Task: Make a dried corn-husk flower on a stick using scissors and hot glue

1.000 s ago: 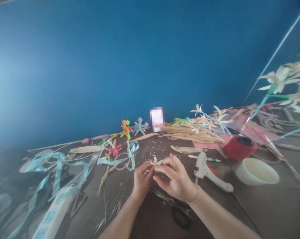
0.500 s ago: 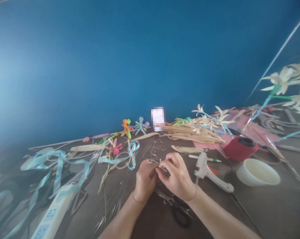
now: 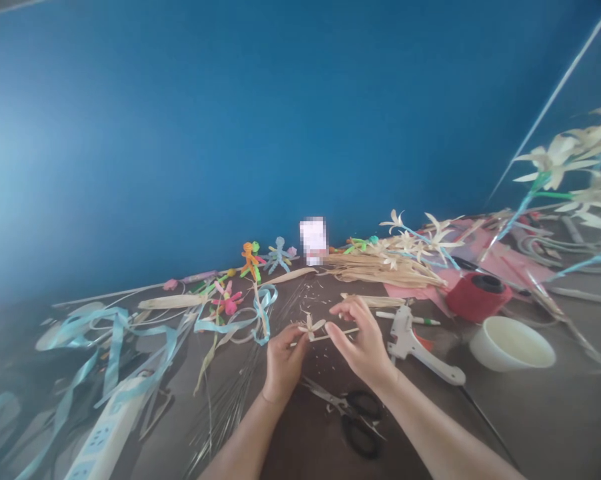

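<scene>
A small pale flower [image 3: 310, 327] with narrow, husk-like petals is pinched between the thumb and fingers of my left hand [image 3: 284, 360]. Just to its right, my right hand [image 3: 363, 343] has its thumb and fingers apart, with nothing between them. A thin pale strip [image 3: 348, 332] runs behind the flower toward my right thumb; whether it is held or lies on the table I cannot tell. Below my hands, scissors [image 3: 348, 407] with black handles lie with their blades toward the left. Small pale scraps are scattered about the flower.
On the right are a white glue gun [image 3: 423, 350], a white bowl [image 3: 513, 343] and a red spool [image 3: 478, 297]. Dried husks [image 3: 380, 269] and finished flowers [image 3: 440, 237] lie behind. Blue ribbon [image 3: 115, 340], a power strip [image 3: 105, 433] and wires [image 3: 220, 407] occupy the left.
My right hand has moved away to the right and its fingers have spread. The flower in my left hand now shows, and more of the scissors is visible.
</scene>
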Demonstrator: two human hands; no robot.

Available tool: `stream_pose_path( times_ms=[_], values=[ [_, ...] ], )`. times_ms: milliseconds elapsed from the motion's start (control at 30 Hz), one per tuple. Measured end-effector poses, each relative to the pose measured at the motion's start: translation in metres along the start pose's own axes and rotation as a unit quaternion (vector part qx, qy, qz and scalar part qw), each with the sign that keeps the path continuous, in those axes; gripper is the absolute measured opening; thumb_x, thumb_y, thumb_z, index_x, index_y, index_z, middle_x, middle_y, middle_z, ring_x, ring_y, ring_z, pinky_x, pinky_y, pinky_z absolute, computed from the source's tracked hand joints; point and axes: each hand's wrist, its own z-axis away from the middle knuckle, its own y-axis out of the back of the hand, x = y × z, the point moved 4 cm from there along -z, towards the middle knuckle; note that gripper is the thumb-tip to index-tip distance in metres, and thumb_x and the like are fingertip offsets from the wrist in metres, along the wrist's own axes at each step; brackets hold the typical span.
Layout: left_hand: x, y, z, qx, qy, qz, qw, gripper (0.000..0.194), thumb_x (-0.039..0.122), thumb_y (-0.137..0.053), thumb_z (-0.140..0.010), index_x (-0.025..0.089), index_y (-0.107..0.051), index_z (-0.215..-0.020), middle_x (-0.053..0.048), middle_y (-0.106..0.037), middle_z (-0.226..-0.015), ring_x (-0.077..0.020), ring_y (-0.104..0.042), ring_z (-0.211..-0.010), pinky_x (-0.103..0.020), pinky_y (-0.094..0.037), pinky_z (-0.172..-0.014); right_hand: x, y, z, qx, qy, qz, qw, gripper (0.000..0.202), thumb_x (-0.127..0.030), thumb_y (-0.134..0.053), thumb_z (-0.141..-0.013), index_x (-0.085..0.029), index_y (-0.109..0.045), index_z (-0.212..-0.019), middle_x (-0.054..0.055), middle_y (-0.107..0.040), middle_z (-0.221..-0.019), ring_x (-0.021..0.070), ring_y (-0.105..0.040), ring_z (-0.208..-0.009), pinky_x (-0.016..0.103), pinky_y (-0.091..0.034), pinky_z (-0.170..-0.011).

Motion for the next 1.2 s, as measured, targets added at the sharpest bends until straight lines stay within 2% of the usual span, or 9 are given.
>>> stream_pose_path(
  times_ms=[200,367,467,567,700,800,900,1033,1200],
  values=[
    [0.005,0.0,0.002,-0.001,-0.025,0.001,1.0,0.012,0.021,-0.055,-0.074,0.016,-0.066,-0.073,-0.006,-0.067,-0.083,-0.0192,-0.06,-0.082,-0.029,-0.045,-0.074,0.013,-0.016,0.002,-0.112,-0.139,-0.089,0.98,0.016,-0.024,-0.05,-0.077,-0.016,-0.052,-0.064,-0.003,-0.046,-0.06,0.0106,-0.044,-0.056,0.022,-0.036,-0.054],
    [0.004,0.001,0.002,-0.009,-0.029,-0.004,1.0,0.012,0.021,-0.055,-0.074,0.016,-0.066,-0.075,-0.006,-0.067,-0.083,-0.0191,-0.06,-0.082,-0.029,-0.044,-0.076,0.016,-0.022,0.005,-0.128,-0.169,-0.13,0.969,0.018,-0.022,-0.05,-0.076,-0.016,-0.051,-0.06,-0.004,-0.042,-0.056,0.0086,-0.04,-0.052,0.02,-0.033,-0.05],
    [-0.003,0.001,0.002,-0.012,0.012,0.027,0.999,0.013,0.023,-0.055,-0.075,0.015,-0.065,-0.077,-0.006,-0.067,-0.082,-0.0184,-0.06,-0.079,-0.028,-0.044,-0.073,0.014,-0.018,0.001,-0.126,-0.155,-0.119,0.973,0.017,-0.023,-0.049,-0.077,-0.016,-0.052,-0.062,-0.004,-0.043,-0.055,0.0091,-0.04,-0.052,0.021,-0.034,-0.05],
    [-0.014,-0.001,0.001,-0.004,0.086,0.117,0.989,0.014,0.025,-0.056,-0.074,0.014,-0.064,-0.073,-0.005,-0.068,-0.074,-0.0177,-0.06,-0.073,-0.028,-0.045,-0.07,-0.004,0.004,-0.008,-0.101,-0.1,-0.058,0.988,0.013,-0.024,-0.049,-0.078,-0.016,-0.054,-0.069,-0.001,-0.049,-0.06,0.0115,-0.046,-0.057,0.023,-0.037,-0.054],
    [-0.021,-0.005,-0.002,0.016,0.142,0.23,0.963,0.015,0.027,-0.061,-0.07,0.013,-0.065,-0.07,-0.006,-0.068,-0.069,-0.0165,-0.06,-0.067,-0.029,-0.046,-0.07,-0.036,0.06,-0.014,-0.091,-0.07,0.08,0.99,0.012,-0.029,-0.051,-0.079,-0.02,-0.055,-0.087,0.0,-0.052,-0.065,0.0128,-0.048,-0.055,0.024,-0.039,-0.051],
    [-0.023,-0.007,-0.004,0.025,0.153,0.257,0.954,0.015,0.028,-0.063,-0.068,0.013,-0.066,-0.07,-0.005,-0.067,-0.067,-0.0167,-0.06,-0.068,-0.03,-0.046,-0.072,-0.043,0.105,-0.005,-0.058,-0.05,0.198,0.977,0.016,-0.035,-0.05,-0.078,-0.023,-0.054,-0.088,0.002,-0.054,-0.067,0.0152,-0.051,-0.057,0.027,-0.041,-0.054],
    [-0.024,-0.008,-0.003,0.017,0.153,0.261,0.953,0.014,0.027,-0.062,-0.069,0.013,-0.065,-0.069,-0.005,-0.068,-0.069,-0.0172,-0.061,-0.07,-0.031,-0.045,-0.075,-0.017,0.129,0.02,-0.049,-0.048,0.363,0.929,0.022,-0.041,-0.052,-0.075,-0.023,-0.052,-0.087,0.003,-0.054,-0.069,0.0191,-0.053,-0.06,0.03,-0.041,-0.055],
    [-0.025,-0.008,-0.002,0.009,0.155,0.262,0.952,0.011,0.025,-0.062,-0.07,0.014,-0.064,-0.071,-0.006,-0.068,-0.072,-0.0179,-0.061,-0.073,-0.032,-0.044,-0.076,0.038,0.125,0.056,-0.115,-0.059,0.493,0.86,0.037,-0.042,-0.054,-0.07,-0.019,-0.05,-0.099,0.009,-0.056,-0.085,0.0277,-0.056,-0.077,0.037,-0.043,-0.063],
    [-0.02,-0.007,-0.001,0.001,0.137,0.29,0.947,0.01,0.023,-0.061,-0.07,0.014,-0.063,-0.069,-0.005,-0.068,-0.071,-0.0162,-0.06,-0.07,-0.031,-0.044,-0.075,0.068,0.105,0.067,-0.135,-0.058,0.516,0.844,0.035,-0.036,-0.051,-0.075,-0.015,-0.048,-0.103,0.012,-0.054,-0.087,0.0285,-0.056,-0.081,0.036,-0.044,-0.063]
  ],
)
